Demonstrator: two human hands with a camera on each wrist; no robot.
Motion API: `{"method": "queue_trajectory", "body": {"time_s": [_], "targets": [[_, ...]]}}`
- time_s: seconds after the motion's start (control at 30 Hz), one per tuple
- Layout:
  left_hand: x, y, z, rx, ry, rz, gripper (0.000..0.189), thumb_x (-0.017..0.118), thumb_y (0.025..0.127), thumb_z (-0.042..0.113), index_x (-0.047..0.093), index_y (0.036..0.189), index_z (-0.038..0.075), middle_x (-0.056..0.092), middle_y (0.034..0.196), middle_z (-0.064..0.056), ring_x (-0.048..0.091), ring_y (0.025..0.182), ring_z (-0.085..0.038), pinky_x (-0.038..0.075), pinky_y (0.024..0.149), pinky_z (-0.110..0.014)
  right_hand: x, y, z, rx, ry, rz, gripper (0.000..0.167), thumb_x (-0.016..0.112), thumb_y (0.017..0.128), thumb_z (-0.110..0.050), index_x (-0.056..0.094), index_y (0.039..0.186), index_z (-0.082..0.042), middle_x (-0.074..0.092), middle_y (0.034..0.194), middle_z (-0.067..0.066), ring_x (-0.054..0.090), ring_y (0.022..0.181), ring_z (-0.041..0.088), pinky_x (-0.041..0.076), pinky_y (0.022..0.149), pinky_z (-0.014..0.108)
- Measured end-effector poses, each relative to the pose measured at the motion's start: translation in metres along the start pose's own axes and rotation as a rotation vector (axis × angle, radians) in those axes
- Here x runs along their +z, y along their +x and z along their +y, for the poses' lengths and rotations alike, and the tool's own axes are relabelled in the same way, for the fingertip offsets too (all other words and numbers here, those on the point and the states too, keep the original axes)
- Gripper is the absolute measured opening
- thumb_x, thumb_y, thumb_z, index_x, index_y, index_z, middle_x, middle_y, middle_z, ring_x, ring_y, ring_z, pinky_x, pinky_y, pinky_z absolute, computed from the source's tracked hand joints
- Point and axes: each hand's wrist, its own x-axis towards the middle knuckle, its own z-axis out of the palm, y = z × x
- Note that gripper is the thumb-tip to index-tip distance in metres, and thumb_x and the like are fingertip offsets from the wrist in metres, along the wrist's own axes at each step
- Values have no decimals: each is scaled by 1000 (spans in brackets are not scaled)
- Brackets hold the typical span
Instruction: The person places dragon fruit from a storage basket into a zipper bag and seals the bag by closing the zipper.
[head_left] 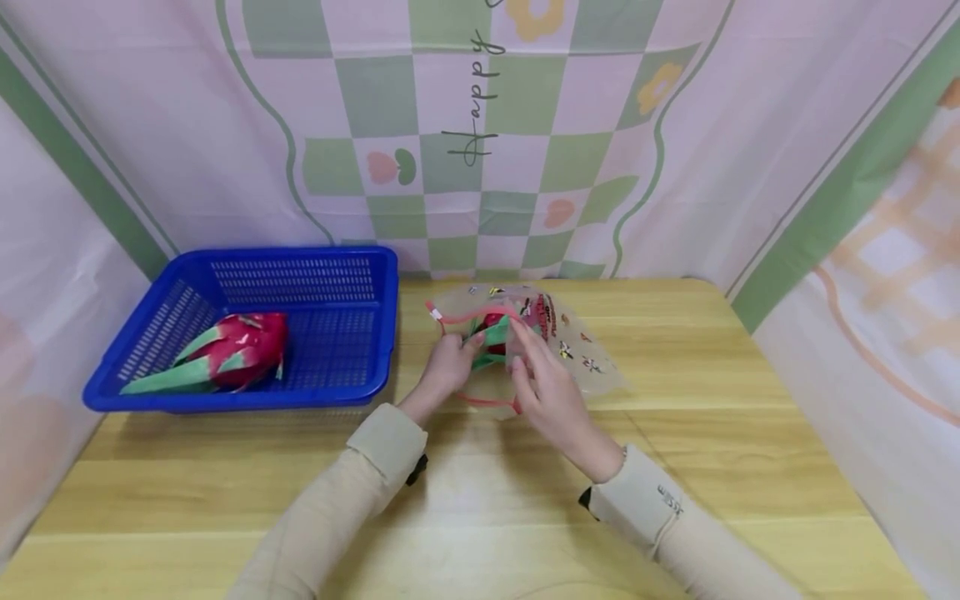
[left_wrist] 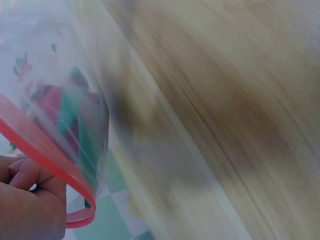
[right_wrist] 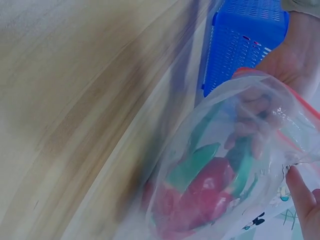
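Observation:
A clear zip bag [head_left: 588,354] with a red zip edge and printed figures lies on the table, its mouth toward the left. Inside it is a red dragon fruit [right_wrist: 195,200] with long green leaves, partly hidden by film and hands. My left hand [head_left: 447,364] reaches in at the mouth, its curled fingers [right_wrist: 252,142] gripping the green leaves. At the bag's upper side, my right hand [head_left: 551,392] pinches the film near the mouth. In the left wrist view, the zip edge [left_wrist: 50,165] passes over my left hand.
A blue plastic basket [head_left: 337,400] stands on the left of the wooden table [head_left: 465,517]. A second dragon fruit [head_left: 251,346] lies in it, leaves toward the near left. A printed curtain [head_left: 300,83] hangs behind the table and along both sides.

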Motion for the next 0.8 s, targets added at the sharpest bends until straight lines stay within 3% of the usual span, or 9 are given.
{"method": "queue_trajectory", "body": {"time_s": [0.1, 0.27, 0.4, 0.5, 0.6, 0.7, 0.8], "targets": [[1, 2, 0, 9, 17, 7, 44, 43, 101, 36, 57, 84, -1, 38, 63, 0, 35, 56, -13, 31, 49, -23, -1, 0, 0, 1, 1, 23, 47, 51, 92, 0, 44, 139, 4, 50, 139, 22, 66, 82, 26, 57, 66, 32], [4, 8, -1, 30, 30, 6, 42, 46, 100, 35, 64, 101, -2, 43, 69, -3, 39, 63, -15, 35, 55, -24, -2, 1, -1, 13, 32, 31, 47, 51, 90, 5, 46, 137, 3, 54, 134, 23, 62, 65, 16, 50, 53, 20], [6, 12, -2, 32, 24, 15, 43, 48, 99, 35, 62, 118, -2, 63, 93, -14, 54, 80, -21, 47, 69, -30, -2, 2, -2, 18, 28, 52, 48, 52, 88, 8, 47, 135, 2, 65, 98, 21, 48, 50, 3, 41, 44, 15], [6, 14, 0, 39, 21, 29, 48, 50, 99, 34, 55, 129, -3, 63, 120, -21, 60, 101, -28, 51, 87, -39, -2, 3, -2, 23, 20, 80, 49, 52, 87, 10, 46, 134, 0, 60, 81, 16, 37, 46, -3, 34, 40, 15], [5, 15, 2, 46, 22, 22, 51, 50, 99, 35, 51, 134, -2, 59, 129, -21, 57, 114, -31, 48, 98, -43, -3, 3, -3, 28, 39, 93, 51, 51, 86, 11, 43, 135, -1, 66, 98, 23, 38, 43, -1, 32, 38, 16], [4, 15, 3, 55, 12, -10, 51, 51, 98, 33, 49, 136, -1, 59, 128, -21, 58, 113, -32, 49, 95, -42, -3, 3, -3, 34, 72, 88, 50, 50, 87, 12, 41, 135, 0, 62, 120, 28, 57, 51, 10, 42, 41, 16], [4, 14, 2, 64, 0, -26, 52, 52, 98, 32, 45, 139, 1, 58, 131, -21, 57, 116, -31, 48, 97, -42, -3, 3, -3, 45, 96, 87, 49, 50, 88, 12, 42, 135, 1, 61, 121, 28, 69, 69, 23, 52, 51, 19]]}}
